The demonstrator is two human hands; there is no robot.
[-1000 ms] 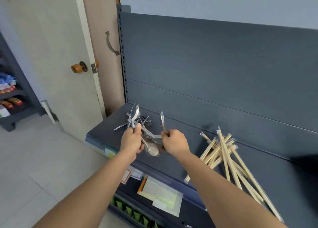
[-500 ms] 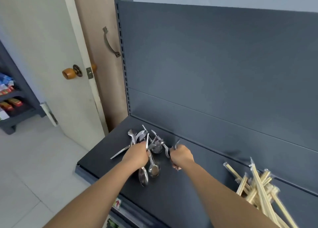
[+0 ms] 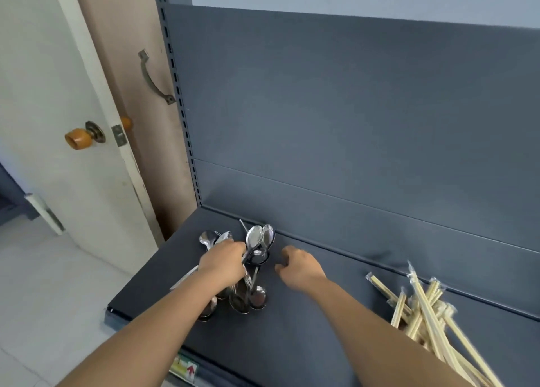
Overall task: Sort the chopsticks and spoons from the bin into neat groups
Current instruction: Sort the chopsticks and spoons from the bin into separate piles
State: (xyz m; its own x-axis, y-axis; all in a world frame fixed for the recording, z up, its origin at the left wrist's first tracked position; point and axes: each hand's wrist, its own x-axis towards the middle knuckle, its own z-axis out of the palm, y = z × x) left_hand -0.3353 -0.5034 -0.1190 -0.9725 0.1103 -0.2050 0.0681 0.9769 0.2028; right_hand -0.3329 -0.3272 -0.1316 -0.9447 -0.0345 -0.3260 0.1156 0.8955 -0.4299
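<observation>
Shiny metal spoons (image 3: pixel 253 241) are lying overlapped at the left of the shelf (image 3: pixel 306 328), bowls pointing both ways, several sitting in the grip of the left hand (image 3: pixel 225 262). Pale wrapped chopsticks (image 3: pixel 426 313) are lying crisscrossed at right, well apart.

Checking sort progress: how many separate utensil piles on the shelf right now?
2. Spoons at the left end of the shelf, the left hand gripping some; wrapped chopsticks at the right, running out of frame, so more may be hidden. The right hand is between them, fingers curled.

Dark grey metal shelf (image 3: pixel 292 343) with back panel (image 3: pixel 350 109) filling centre and right; white door (image 3: pixel 43 94) with orange knob (image 3: pixel 77 138) at left; pale tiled floor (image 3: pixel 43 299) lower left
</observation>
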